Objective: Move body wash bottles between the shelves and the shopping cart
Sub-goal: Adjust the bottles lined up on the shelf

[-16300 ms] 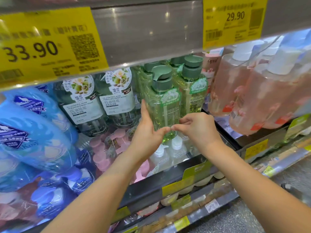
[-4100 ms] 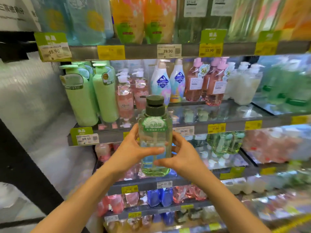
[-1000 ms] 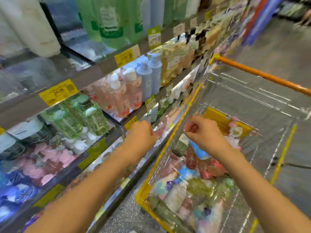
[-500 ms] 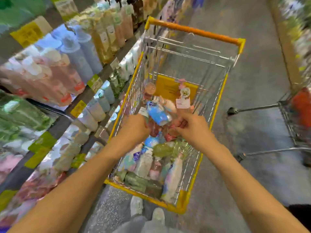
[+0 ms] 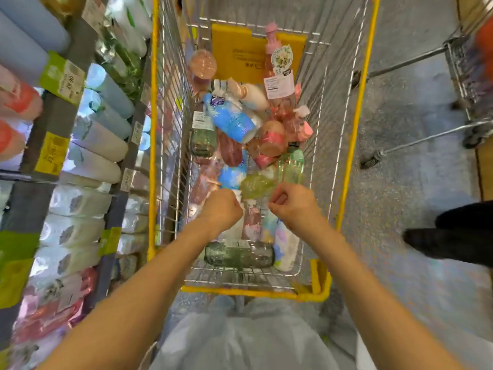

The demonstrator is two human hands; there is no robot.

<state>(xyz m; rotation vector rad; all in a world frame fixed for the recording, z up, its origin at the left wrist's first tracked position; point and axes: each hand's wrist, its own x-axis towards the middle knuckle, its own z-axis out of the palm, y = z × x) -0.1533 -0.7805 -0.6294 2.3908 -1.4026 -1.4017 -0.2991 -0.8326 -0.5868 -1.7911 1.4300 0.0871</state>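
A wire shopping cart (image 5: 153,129) with a yellow rim stands right in front of me, piled with several body wash bottles. Among them are a blue bottle (image 5: 232,121), an upright pink pump bottle (image 5: 277,73), a pale green bottle (image 5: 290,164) and a clear green bottle (image 5: 240,255) lying at the near end. My left hand (image 5: 221,206) and my right hand (image 5: 290,204) hover side by side above the near half of the pile. Both have curled fingers, and I see nothing held in either.
Shelves (image 5: 48,153) packed with bottles and yellow and green price tags run along the cart's left side. A second wire cart (image 5: 469,76) stands at the right. Another person's dark leg and shoe (image 5: 453,236) are on the grey floor at the right.
My view has swung from the shelves down onto the cart. Both hands have moved from the shelf edge to above the bottles at the cart's near end, still curled.
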